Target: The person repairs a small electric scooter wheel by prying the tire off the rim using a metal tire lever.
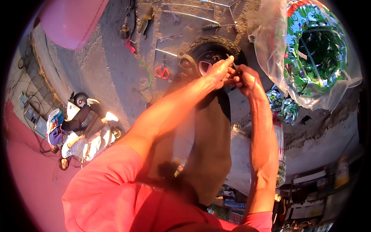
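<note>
My left hand (222, 72) and my right hand (248, 79) meet over a small black wheel with a treaded tyre (215, 40) lying on the ground. The fingers of both are closed, pinched close together around a thin dark piece (234, 64) too small to name. My left thumb points up along it. Just left of my left hand, partly behind my wrist, is a pinkish cup-like thing with a pale rim (205, 68). A brown ring-shaped thing (188, 62) lies beside the tyre.
Red-handled scissors (162, 72), spanners (170, 37), pliers (146, 28) and a screwdriver (211, 27) lie on the ground. At right stands a plastic-wrapped green-and-blue bundle (290, 58). People sit on a scooter (80, 101) at left. A pink panel (71, 23) juts in at top left.
</note>
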{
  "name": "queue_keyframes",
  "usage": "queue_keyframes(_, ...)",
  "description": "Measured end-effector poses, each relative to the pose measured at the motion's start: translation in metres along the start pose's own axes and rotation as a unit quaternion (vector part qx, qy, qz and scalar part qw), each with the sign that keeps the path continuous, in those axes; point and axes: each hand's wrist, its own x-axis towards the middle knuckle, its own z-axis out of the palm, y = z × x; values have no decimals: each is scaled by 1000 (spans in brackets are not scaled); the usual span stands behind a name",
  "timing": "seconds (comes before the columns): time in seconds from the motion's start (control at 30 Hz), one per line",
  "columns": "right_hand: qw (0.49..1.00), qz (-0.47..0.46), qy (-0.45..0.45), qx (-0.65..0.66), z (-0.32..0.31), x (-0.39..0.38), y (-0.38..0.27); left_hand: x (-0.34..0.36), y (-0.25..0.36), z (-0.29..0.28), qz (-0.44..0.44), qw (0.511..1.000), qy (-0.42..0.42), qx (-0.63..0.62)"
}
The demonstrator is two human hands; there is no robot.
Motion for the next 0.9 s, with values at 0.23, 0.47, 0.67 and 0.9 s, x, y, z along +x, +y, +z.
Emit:
queue_keyframes(0.23, 963, -149, 2, -224, 20, -36, 15, -24, 24, -36, -69, 997, -25, -22)
queue_keyframes(0.47, 922, -189, 97, -325, 30, 24, 10, -21, 16, -17, -53, 996, -11, -64)
queue_keyframes(0.67, 946, -208, 144, -204, 10, 55, 32, -6, 37, -33, -92, 992, -57, -60)
queue_keyframes(0.9, 735, -297, 235, -562, -37, 104, 41, -33, 56, -43, -104, 993, -35, 42)
